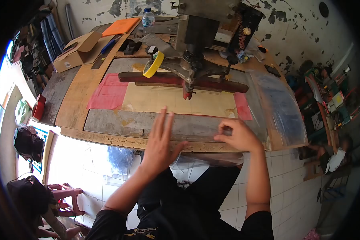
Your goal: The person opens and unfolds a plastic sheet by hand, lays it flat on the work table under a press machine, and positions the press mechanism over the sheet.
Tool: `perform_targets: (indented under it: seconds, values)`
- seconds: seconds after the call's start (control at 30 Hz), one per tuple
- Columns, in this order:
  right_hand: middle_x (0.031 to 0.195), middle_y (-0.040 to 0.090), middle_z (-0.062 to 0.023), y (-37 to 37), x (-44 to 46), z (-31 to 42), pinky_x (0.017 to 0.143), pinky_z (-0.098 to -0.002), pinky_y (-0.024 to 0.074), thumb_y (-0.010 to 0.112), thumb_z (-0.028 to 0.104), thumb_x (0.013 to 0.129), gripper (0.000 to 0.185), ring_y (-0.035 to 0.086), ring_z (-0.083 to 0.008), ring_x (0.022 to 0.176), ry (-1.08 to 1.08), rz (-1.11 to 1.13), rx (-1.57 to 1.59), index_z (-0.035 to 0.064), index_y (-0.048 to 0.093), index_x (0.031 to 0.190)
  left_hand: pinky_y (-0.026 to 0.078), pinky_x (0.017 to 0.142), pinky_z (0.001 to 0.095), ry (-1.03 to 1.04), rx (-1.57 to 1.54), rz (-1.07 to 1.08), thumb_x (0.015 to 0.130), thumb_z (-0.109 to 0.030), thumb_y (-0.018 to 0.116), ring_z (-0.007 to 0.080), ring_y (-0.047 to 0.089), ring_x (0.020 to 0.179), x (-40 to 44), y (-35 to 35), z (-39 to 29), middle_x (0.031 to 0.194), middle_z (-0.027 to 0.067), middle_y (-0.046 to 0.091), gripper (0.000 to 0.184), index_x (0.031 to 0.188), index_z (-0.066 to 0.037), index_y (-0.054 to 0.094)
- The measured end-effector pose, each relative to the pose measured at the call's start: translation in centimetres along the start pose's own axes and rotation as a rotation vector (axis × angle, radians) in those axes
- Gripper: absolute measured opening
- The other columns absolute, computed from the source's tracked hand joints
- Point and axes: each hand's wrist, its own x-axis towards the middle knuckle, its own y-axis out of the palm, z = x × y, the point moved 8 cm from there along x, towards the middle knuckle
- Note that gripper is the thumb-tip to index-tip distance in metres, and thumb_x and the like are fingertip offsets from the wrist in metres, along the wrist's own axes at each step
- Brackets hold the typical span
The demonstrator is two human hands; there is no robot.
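Note:
My left hand (160, 142) is over the front edge of the worktable, its fingers stretched out towards the cream sheet (180, 100) and its thumb apart; nothing shows in it. To the right, my right hand (241, 135) has its fingers curled towards the thumb above the grey board (108, 122). Whatever it may pinch is too faint to make out. The cream sheet lies flat under the press, with pink sheeting (107, 92) at both ends. Above it hangs the press head with a long dark bar (164, 78). Clear plastic film (208, 158) hangs at the front edge, between my hands and lap.
A yellow tape roll (153, 65) leans on the bar. Clear plastic sheets (282, 110) cover the right side. A cardboard box (77, 52), an orange folder (121, 27) and a water bottle (148, 21) stand behind. A phone (272, 71) lies back right. Other people sit at both sides.

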Motion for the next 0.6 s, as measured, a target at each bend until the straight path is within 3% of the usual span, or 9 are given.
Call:
perform_targets:
  seconds: [0.03, 0.07, 0.1, 0.17, 0.2, 0.33, 0.4, 0.6]
  values:
    - [0.094, 0.069, -0.0064, -0.7, -0.9, 0.4, 0.087, -0.038, 0.0539, 0.093, 0.023, 0.087, 0.035, 0.068, -0.0239, 0.09, -0.002, 0.005, 0.0, 0.0036, 0.066, 0.097, 0.032, 0.13, 0.0545, -0.121, -0.122, -0.073, 0.091, -0.034, 0.088, 0.0445, 0.032, 0.161, -0.2, -1.8, 0.7, 0.178, 0.0236, 0.024, 0.105, 0.17, 0.0, 0.028]
    - [0.092, 0.069, -0.0044, -1.8, -1.9, 0.6, 0.087, -0.0354, 0.0531, 0.092, 0.02, 0.088, 0.033, 0.067, -0.0193, 0.09, 0.02, -0.051, 0.116, 0.0036, 0.065, 0.097, 0.042, 0.123, 0.0503, -0.165, -0.201, -0.127, 0.09, -0.027, 0.09, 0.0395, 0.048, 0.152, -0.5, -3.0, 0.6, 0.168, 0.0246, 0.044, 0.1, 0.169, -0.002, 0.034]
    - [0.09, 0.069, -0.0024, -2.7, -2.8, 0.7, 0.087, -0.0327, 0.0523, 0.092, 0.018, 0.089, 0.032, 0.066, -0.0147, 0.089, 0.041, -0.107, 0.231, 0.0036, 0.064, 0.097, 0.042, 0.123, 0.0503, -0.173, -0.199, -0.129, 0.09, -0.027, 0.09, 0.0395, 0.048, 0.152, -0.5, -4.0, 0.7, 0.168, 0.0246, 0.044, 0.1, 0.169, -0.002, 0.034]
    - [0.091, 0.068, -0.0012, -3.9, -4.1, 1.1, 0.086, -0.031, 0.0521, 0.092, 0.016, 0.09, 0.031, 0.065, -0.012, 0.09, 0.001, -0.21, 0.335, 0.0036, 0.064, 0.098, 0.055, 0.105, 0.0446, -0.258, -0.583, 0.22, 0.093, -0.034, 0.088, 0.0356, 0.071, 0.126, -0.4, -2.8, 1.2, 0.137, 0.0228, 0.071, 0.088, 0.162, -0.003, 0.044]
    - [0.091, 0.068, 0.0, -4.8, -4.8, 1.1, 0.085, -0.0293, 0.0519, 0.092, 0.014, 0.09, 0.031, 0.064, -0.0093, 0.092, -0.034, -0.319, 0.44, 0.0036, 0.064, 0.099, 0.06, 0.088, 0.0387, -0.316, -0.673, 0.256, 0.095, -0.032, 0.087, 0.0272, 0.079, 0.1, -0.4, -2.6, 1.3, 0.108, 0.0151, 0.081, 0.065, 0.148, -0.006, 0.06]
    - [0.092, 0.068, 0.0006, -4.6, -5.8, -0.8, 0.084, -0.0276, 0.0523, 0.091, 0.013, 0.091, 0.03, 0.064, -0.0089, 0.091, 0.011, -0.398, 0.352, 0.0035, 0.065, 0.102, 0.06, 0.084, 0.0364, -0.288, -0.59, 0.466, 0.096, -0.027, 0.086, 0.0229, 0.079, 0.095, 0.3, -2.7, 1.6, 0.102, 0.0136, 0.081, 0.048, 0.133, -0.003, 0.068]
    - [0.093, 0.068, 0.0008, -4.1, -6.4, -2.6, 0.084, -0.0259, 0.0521, 0.091, 0.014, 0.092, 0.03, 0.064, -0.0085, 0.091, 0.108, -0.491, 0.51, 0.0035, 0.066, 0.105, 0.06, 0.09, 0.0347, -0.324, -0.669, 0.526, 0.095, -0.021, 0.087, 0.0193, 0.08, 0.098, -0.2, -1.9, 2.2, 0.103, 0.0111, 0.083, 0.036, 0.123, -0.002, 0.072]
    - [0.095, 0.07, -0.0002, -1.1, -7.0, -2.7, 0.084, -0.026, 0.0521, 0.089, 0.013, 0.094, 0.026, 0.064, -0.0087, 0.09, 0.12, -0.4, 0.587, 0.0029, 0.067, 0.106, 0.061, 0.083, 0.035, -0.391, -0.704, 0.479, 0.097, -0.012, 0.083, 0.0208, 0.08, 0.089, -2.1, -4.9, 3.0, 0.095, 0.0121, 0.082, 0.027, 0.118, 0.001, 0.072]
